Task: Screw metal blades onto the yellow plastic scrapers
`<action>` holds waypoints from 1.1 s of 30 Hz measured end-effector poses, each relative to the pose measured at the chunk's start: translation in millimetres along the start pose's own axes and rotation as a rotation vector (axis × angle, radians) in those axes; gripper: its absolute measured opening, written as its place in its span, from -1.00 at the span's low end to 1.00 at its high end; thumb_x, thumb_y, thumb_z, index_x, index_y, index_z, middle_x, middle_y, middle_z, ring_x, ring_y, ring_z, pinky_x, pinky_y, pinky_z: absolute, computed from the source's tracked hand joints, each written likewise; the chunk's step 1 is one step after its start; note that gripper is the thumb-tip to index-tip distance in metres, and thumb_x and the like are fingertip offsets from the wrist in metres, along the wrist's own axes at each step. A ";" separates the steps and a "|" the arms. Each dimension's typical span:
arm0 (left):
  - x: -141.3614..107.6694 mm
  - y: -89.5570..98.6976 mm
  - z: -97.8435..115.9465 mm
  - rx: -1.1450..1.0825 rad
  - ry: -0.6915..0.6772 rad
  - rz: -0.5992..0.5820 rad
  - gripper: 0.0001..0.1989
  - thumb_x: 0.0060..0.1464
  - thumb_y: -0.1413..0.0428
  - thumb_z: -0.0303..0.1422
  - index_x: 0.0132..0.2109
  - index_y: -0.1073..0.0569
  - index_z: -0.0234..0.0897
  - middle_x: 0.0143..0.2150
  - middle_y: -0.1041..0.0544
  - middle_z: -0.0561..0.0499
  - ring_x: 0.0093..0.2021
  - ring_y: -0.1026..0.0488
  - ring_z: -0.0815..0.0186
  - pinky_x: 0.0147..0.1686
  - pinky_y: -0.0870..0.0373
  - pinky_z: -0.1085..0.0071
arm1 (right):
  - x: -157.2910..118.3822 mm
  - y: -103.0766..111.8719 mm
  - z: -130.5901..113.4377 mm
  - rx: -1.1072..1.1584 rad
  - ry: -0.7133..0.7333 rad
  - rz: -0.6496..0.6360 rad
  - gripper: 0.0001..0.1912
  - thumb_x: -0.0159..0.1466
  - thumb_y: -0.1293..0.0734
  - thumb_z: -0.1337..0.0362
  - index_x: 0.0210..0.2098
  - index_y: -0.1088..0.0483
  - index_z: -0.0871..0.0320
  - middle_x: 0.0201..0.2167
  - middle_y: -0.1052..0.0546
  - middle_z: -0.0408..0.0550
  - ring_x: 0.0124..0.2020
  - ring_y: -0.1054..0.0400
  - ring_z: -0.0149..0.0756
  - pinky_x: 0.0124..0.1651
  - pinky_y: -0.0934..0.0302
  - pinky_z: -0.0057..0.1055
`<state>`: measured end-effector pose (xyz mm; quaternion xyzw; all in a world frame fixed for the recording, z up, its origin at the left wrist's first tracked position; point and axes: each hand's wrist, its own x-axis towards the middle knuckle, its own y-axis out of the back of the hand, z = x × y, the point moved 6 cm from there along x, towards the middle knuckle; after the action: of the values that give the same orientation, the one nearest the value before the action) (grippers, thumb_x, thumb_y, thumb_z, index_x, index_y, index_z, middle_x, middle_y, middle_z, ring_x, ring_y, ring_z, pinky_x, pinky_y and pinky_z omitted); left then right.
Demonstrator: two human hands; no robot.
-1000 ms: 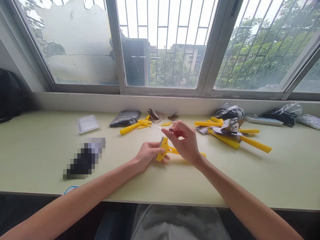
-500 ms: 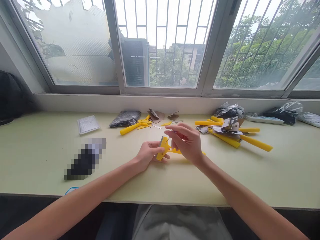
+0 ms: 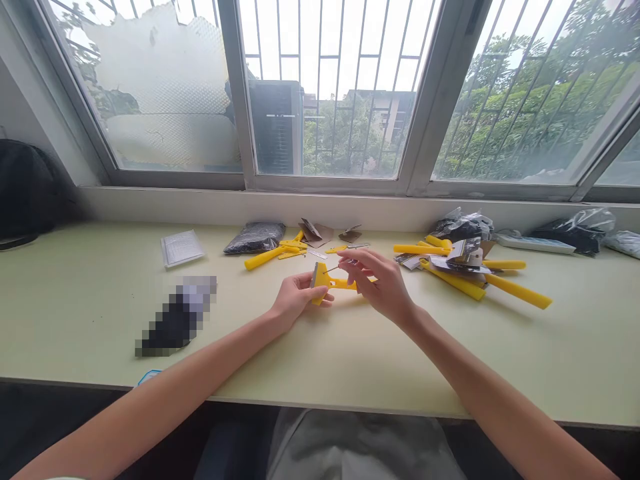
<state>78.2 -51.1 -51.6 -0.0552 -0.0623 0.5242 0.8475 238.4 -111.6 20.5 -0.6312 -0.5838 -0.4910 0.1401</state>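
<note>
My left hand is closed around the head of a yellow scraper, thumb on its face and fingers beneath. A grey blade edge shows on the head's left side, and the handle runs off to the right, partly behind my other hand. Above the scraper, my right hand pinches a thin screwdriver. Its metal shaft points left and its tip meets the face of the head. The screwdriver's grip is mostly hidden by my fingers.
Behind my hands lie another yellow scraper, a black plastic-wrapped packet and small loose parts. A pile of yellow-handled scrapers with cards lies at right. A clear flat case and a blurred dark object are at left.
The scraper head has tilted and shifted slightly left and up. The screwdriver shaft now lies flatter, pointing left rather than steeply down. The whole view has shifted a little.
</note>
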 end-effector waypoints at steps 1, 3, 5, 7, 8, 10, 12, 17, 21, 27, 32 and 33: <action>1.0 1.2 -0.5 0.003 0.002 -0.007 -0.50 -0.11 -0.43 -0.33 0.00 -0.56 -0.40 -0.15 -0.63 -0.18 -0.26 -0.63 0.18 -0.15 -0.63 0.21 | -0.4 0.5 3.1 0.014 -0.019 0.009 -0.75 0.42 -0.28 0.19 0.03 -0.51 0.02 -0.19 -0.55 -0.06 -0.42 -0.44 -0.42 -0.42 -0.44 -0.42; 2.8 3.8 -2.7 0.008 0.026 -0.010 -0.45 -0.12 -0.45 -0.33 0.03 -0.54 -0.40 -0.20 -0.64 -0.19 -0.27 -0.64 0.17 -0.11 -0.61 0.20 | -0.9 0.9 8.5 0.072 -0.071 0.033 -0.73 0.39 -0.32 0.17 0.04 -0.50 0.05 -0.22 -0.56 -0.06 -0.43 -0.46 -0.39 -0.46 -0.43 -0.42; 4.6 6.3 -6.0 0.004 0.064 0.000 -0.43 -0.14 -0.47 -0.33 0.02 -0.51 -0.41 -0.23 -0.65 -0.20 -0.28 -0.65 0.16 -0.08 -0.60 0.17 | 0.0 3.3 12.8 0.105 -0.126 0.086 -0.74 0.35 -0.37 0.14 -0.03 -0.53 0.10 -0.31 -0.58 -0.07 -0.45 -0.47 -0.37 -0.46 -0.43 -0.42; 6.6 8.2 -9.6 0.002 0.099 0.018 -0.47 -0.15 -0.47 -0.35 -0.05 -0.47 -0.41 -0.24 -0.65 -0.22 -0.30 -0.65 0.15 -0.08 -0.59 0.14 | 2.8 10.0 17.7 0.108 -0.169 0.184 -0.77 0.33 -0.40 0.12 -0.14 -0.53 0.13 -0.37 -0.58 -0.09 -0.49 -0.47 -0.38 -0.48 -0.41 -0.43; 7.8 9.5 -10.8 0.007 0.104 0.030 -0.50 -0.14 -0.47 -0.36 -0.10 -0.44 -0.39 -0.24 -0.65 -0.23 -0.31 -0.65 0.15 -0.09 -0.59 0.13 | 4.9 15.1 21.1 0.112 -0.184 0.251 -0.77 0.33 -0.39 0.10 -0.19 -0.52 0.14 -0.38 -0.58 -0.09 -0.50 -0.46 -0.38 -0.51 -0.39 -0.44; 10.8 12.7 -9.9 0.055 0.051 0.052 -0.57 -0.09 -0.43 -0.35 -0.17 -0.37 -0.33 -0.25 -0.65 -0.20 -0.31 -0.64 0.15 -0.14 -0.58 0.14 | 9.5 25.6 32.2 0.145 -0.213 0.383 -0.73 0.33 -0.38 0.05 -0.23 -0.47 0.15 -0.37 -0.58 -0.07 -0.50 -0.47 -0.37 -0.57 -0.35 -0.47; 13.2 17.3 -2.0 0.190 -0.117 0.074 -0.65 -0.02 -0.37 -0.34 -0.24 -0.33 -0.28 -0.28 -0.63 -0.11 -0.29 -0.62 0.18 -0.18 -0.56 0.20 | 14.5 32.4 50.0 0.205 -0.255 0.473 -0.67 0.31 -0.38 -0.01 -0.24 -0.41 0.15 -0.37 -0.58 -0.05 -0.50 -0.49 -0.33 -0.61 -0.33 -0.47; 7.4 11.2 17.1 0.830 -0.559 -0.061 -0.81 0.09 -0.21 -0.41 -0.39 -0.33 -0.25 -0.19 -0.59 -0.03 -0.21 -0.52 0.28 -0.15 -0.41 0.35 | 25.0 22.6 107.9 0.315 -0.427 0.498 -0.52 0.23 -0.40 -0.15 -0.24 -0.31 0.14 -0.43 -0.61 -0.02 -0.55 -0.52 -0.27 -0.63 -0.34 -0.46; 0.9 -1.2 15.8 1.145 -0.604 -0.237 -0.89 0.09 -0.18 -0.42 -0.35 -0.38 -0.24 -0.21 -0.56 -0.02 -0.23 -0.47 0.29 -0.24 -0.33 0.43 | 37.5 -9.5 137.8 0.328 -0.518 0.416 -0.46 0.17 -0.41 -0.21 -0.27 -0.31 0.14 -0.47 -0.59 -0.03 -0.55 -0.53 -0.26 -0.60 -0.38 -0.44; -1.3 -9.5 12.5 1.228 -0.612 -0.293 -0.90 0.02 -0.11 -0.51 -0.29 -0.41 -0.23 -0.21 -0.57 0.00 -0.21 -0.47 0.27 -0.25 -0.30 0.44 | 63.9 -65.5 146.7 0.355 -0.501 0.375 -0.52 0.24 -0.35 -0.19 -0.26 -0.30 0.13 -0.46 -0.56 -0.05 -0.50 -0.55 -0.22 -0.50 -0.49 -0.34; 1.2 -11.2 9.0 1.200 -0.629 -0.292 -0.85 -0.06 -0.09 -0.54 -0.30 -0.40 -0.23 -0.26 -0.55 0.02 -0.25 -0.45 0.28 -0.32 -0.27 0.43 | 69.2 -93.3 140.4 0.316 -0.433 0.332 -0.58 0.30 -0.30 -0.13 -0.19 -0.35 0.12 -0.39 -0.56 -0.06 -0.43 -0.55 -0.26 -0.46 -0.50 -0.38; 1.5 -11.6 8.9 1.196 -0.627 -0.292 -0.85 -0.06 -0.09 -0.54 -0.31 -0.39 -0.23 -0.26 -0.55 0.03 -0.25 -0.45 0.28 -0.32 -0.26 0.43 | 69.2 -96.1 138.9 0.304 -0.418 0.317 -0.59 0.30 -0.30 -0.12 -0.18 -0.36 0.12 -0.39 -0.56 -0.07 -0.43 -0.54 -0.27 -0.47 -0.49 -0.39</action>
<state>87.6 -54.7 -40.9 0.5850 -0.0113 0.3402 0.7361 206.4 60.9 -29.8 -0.7737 -0.5609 -0.2293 0.1846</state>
